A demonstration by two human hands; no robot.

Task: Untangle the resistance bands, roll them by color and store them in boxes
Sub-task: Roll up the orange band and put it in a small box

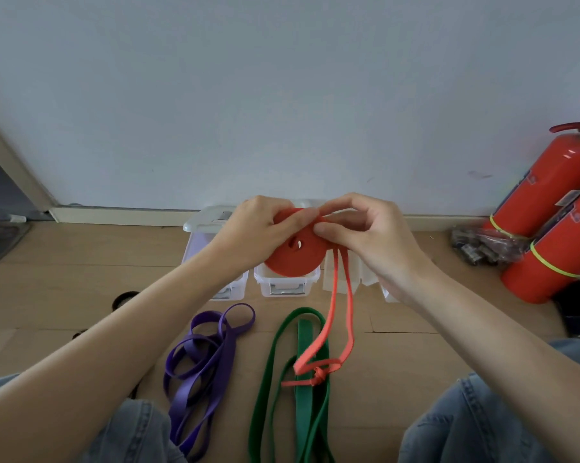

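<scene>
We are approx. halfway w/ the red band: left hand grips its coil, right hand pinches the tail above the boxes; purple band at 7 o'clock and green band at 6 lie unrolled.

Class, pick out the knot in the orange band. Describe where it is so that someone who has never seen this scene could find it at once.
Start at the orange roll held up by both hands, the left hand and the right hand. Follow the loose orange tail hanging down to the floor. The knot lies at its low end, on top of the green band; the purple band to the left lies in loose loops.
</scene>
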